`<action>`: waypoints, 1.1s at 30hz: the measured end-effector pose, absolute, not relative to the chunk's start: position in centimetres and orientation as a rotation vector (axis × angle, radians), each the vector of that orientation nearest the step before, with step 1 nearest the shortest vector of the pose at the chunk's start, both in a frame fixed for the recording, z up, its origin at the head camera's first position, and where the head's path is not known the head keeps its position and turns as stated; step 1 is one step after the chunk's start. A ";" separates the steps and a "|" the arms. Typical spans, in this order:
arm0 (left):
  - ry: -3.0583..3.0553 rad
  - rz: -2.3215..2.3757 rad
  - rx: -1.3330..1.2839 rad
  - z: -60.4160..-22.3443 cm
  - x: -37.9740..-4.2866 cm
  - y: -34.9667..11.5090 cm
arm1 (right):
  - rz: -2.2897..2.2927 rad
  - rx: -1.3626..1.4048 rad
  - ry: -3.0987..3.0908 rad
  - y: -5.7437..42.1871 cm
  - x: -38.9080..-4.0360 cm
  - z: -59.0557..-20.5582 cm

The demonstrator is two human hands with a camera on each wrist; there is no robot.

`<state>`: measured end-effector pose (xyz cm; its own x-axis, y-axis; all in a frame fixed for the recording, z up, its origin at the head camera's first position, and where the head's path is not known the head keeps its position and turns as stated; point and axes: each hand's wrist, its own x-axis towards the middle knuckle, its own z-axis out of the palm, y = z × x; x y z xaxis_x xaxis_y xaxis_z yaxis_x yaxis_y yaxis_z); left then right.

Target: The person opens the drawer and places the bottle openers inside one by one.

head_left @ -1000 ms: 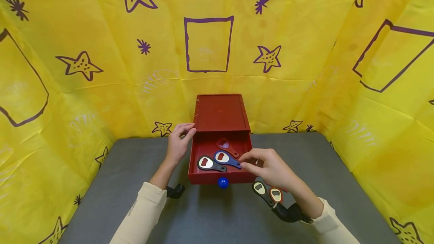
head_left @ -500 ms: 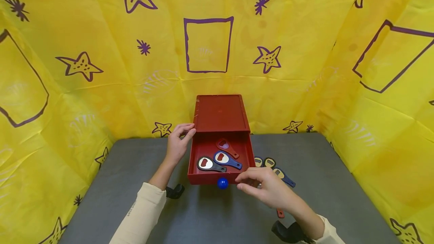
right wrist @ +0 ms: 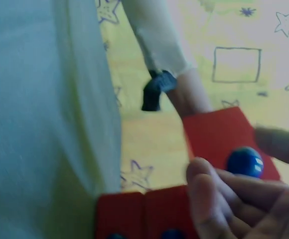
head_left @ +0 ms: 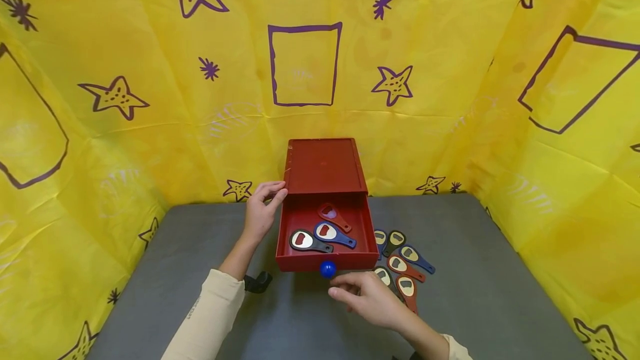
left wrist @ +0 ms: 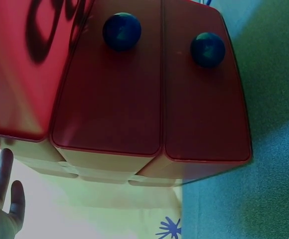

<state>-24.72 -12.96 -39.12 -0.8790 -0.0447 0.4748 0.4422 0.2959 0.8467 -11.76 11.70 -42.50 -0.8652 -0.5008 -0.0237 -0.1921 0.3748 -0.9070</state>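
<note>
A red drawer cabinet (head_left: 325,165) stands against the back, its top drawer (head_left: 300,263) pulled out. Inside lie a black bottle opener (head_left: 320,247), a blue bottle opener (head_left: 342,238) and a red bottle opener (head_left: 342,223). My left hand (head_left: 260,215) rests its fingertips against the cabinet's left side. Just below and right of the drawer's blue knob (head_left: 328,269) is my right hand (head_left: 367,298), fingers loosely bent and holding nothing. In the right wrist view, thumb and fingers are spread about the knob (right wrist: 245,162); contact cannot be told.
Several more bottle openers (head_left: 409,269) lie on the grey table (head_left: 475,293), right of the drawer. Two lower drawers (left wrist: 107,99) with blue knobs are pushed in. Yellow patterned cloth (head_left: 430,143) walls the back and sides.
My right hand has moved from over the drawer's right side, down and left, to beside the knob, uncovering the openers on the table. My left hand and the drawer have stayed put.
</note>
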 end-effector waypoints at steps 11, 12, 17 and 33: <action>-2.183 -1.649 -0.344 -38.8 -24.8 -13.1 | -1.939 -0.264 2.171 9.1 -11.8 -44.2; -2.180 -1.655 -0.341 -38.7 -24.8 -13.1 | -1.964 -0.236 2.160 8.9 -11.8 -44.2; -2.177 -1.704 -0.318 -38.3 -24.8 -13.2 | -2.041 -0.191 2.136 8.4 -12.3 -44.3; -2.232 -1.744 -0.295 -37.8 -24.8 -13.4 | -2.160 -0.121 2.141 8.1 -17.4 -43.9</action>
